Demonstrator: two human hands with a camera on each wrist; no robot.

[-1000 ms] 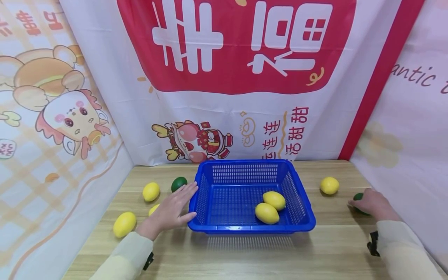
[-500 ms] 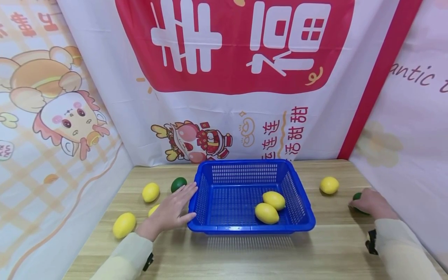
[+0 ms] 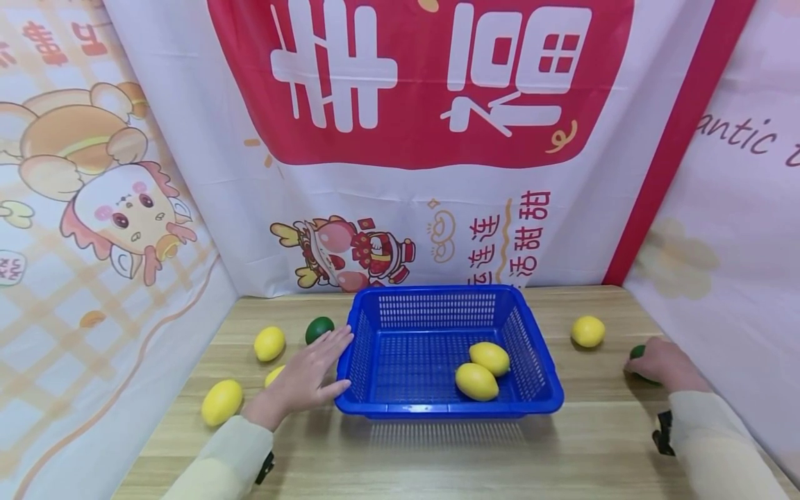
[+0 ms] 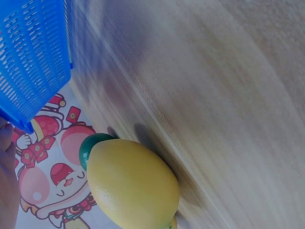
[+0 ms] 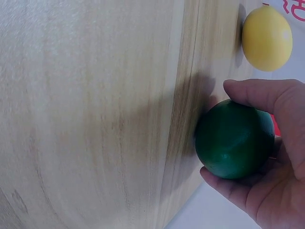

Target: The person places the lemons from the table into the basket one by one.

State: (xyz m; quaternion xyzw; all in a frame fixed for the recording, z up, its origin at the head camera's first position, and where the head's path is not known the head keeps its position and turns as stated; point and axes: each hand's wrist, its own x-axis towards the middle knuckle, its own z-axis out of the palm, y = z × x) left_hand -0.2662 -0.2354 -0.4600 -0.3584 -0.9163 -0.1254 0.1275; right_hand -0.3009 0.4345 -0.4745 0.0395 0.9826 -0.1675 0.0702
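Basket point(image 3: 437, 408), blue, slatted, one; upright on wood-grain tabletop point(image 3: 450, 465). Contents: two yellow lemons point(image 3: 477, 382), touching, toward the basket's 4 o'clock. Left hand point(image 3: 305, 371): unclenched, fingers extended, touching the rim at 9 o'clock. Right hand point(image 3: 667, 364): thumb and fingers curled round a dark green fruit point(image 5: 233, 140), well out at the basket's 3 o'clock. Single lemon point(image 3: 587, 332): apart from that fruit, at its 10 o'clock. Toward the basket's 9 o'clock: second green fruit point(image 3: 319, 328); three more lemons point(image 3: 222, 402), one partly hidden by the hand.
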